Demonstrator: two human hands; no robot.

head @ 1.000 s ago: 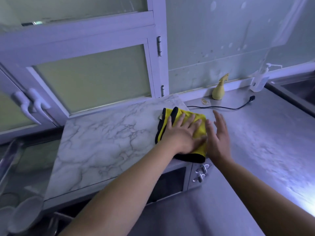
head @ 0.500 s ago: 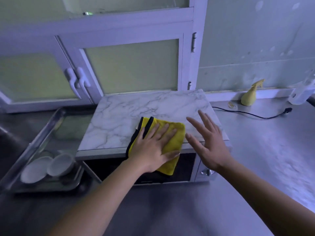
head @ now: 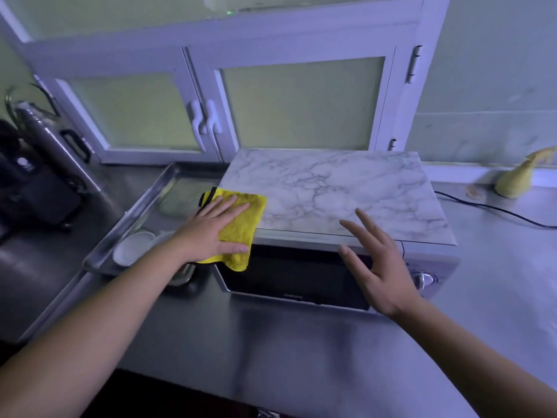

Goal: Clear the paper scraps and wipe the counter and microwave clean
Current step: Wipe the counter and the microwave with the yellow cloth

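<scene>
A microwave (head: 301,279) with a dark door stands on the steel counter (head: 271,351); a marble-patterned slab (head: 337,188) covers its top. A yellow cloth with black trim (head: 241,221) lies over the slab's front left corner and hangs past the edge. My left hand (head: 211,233) presses flat on the cloth with straight fingers. My right hand (head: 376,267) hovers with spread fingers in front of the microwave's right side and holds nothing.
Left of the microwave a metal tray (head: 126,227) holds white dishes (head: 132,248). A dark appliance (head: 33,182) stands at far left. A black cable (head: 494,208) and a yellow cone-shaped object (head: 518,179) lie on the counter at right. White cabinet doors (head: 205,116) are behind.
My left hand has slid the cloth leftward across the marble top, from the right end to the front left corner. My right hand has stayed spread near the microwave's right side.
</scene>
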